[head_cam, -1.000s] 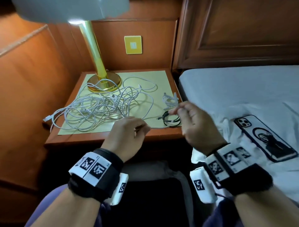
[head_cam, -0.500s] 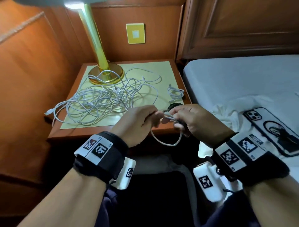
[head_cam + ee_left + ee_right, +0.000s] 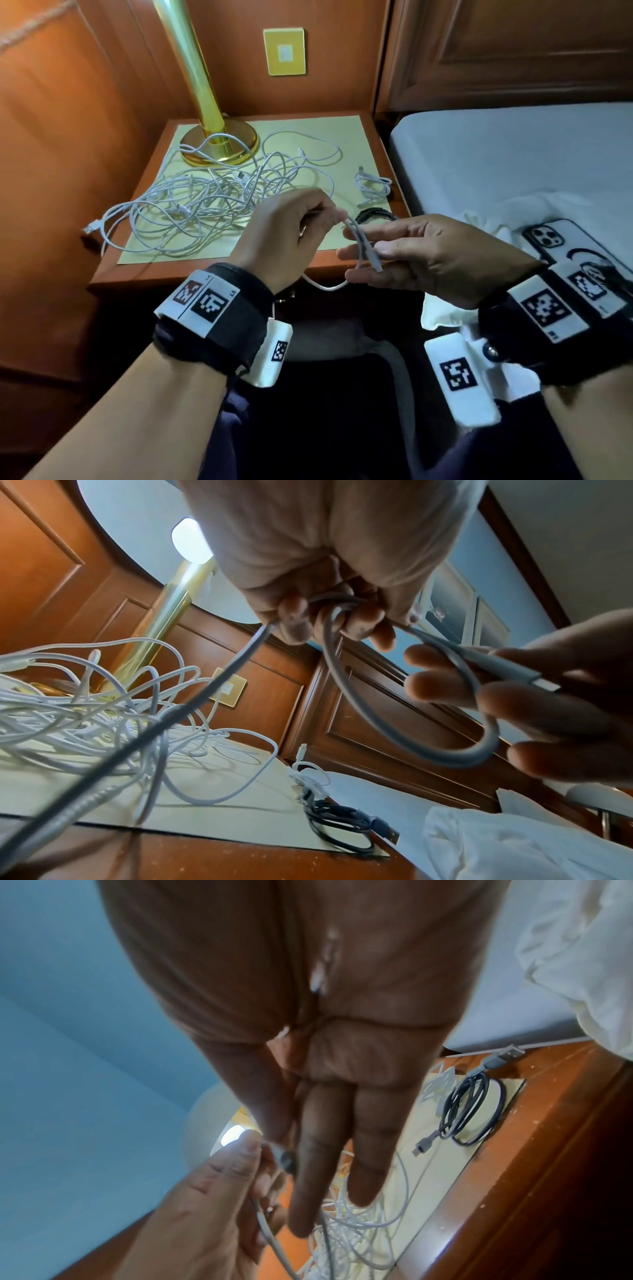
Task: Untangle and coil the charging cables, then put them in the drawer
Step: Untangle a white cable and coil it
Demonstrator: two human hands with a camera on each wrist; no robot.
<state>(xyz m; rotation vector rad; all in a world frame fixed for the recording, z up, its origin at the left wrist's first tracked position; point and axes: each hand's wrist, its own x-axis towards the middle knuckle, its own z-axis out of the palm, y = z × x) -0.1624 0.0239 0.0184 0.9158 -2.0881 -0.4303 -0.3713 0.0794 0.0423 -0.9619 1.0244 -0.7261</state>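
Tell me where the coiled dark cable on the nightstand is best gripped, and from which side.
Probably from above, pinching across the bundled turns of the dark cable on the side away from its plugs. It lies flat on the nightstand near the bed-side edge, turns stacked, so one pinch should keep the coil together; the loose plug ends would let it unwind.

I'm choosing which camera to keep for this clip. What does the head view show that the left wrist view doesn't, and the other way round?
Only the head view shows the phone lying on the bed, both wrist bands, and the whole white cable tangle beside the lamp base.

Only the left wrist view shows the lit lampshade from below and the left hand fingers curled round the white cable loop.

Both show the right hand holding the connector end, the coiled black cable and the small white coil.
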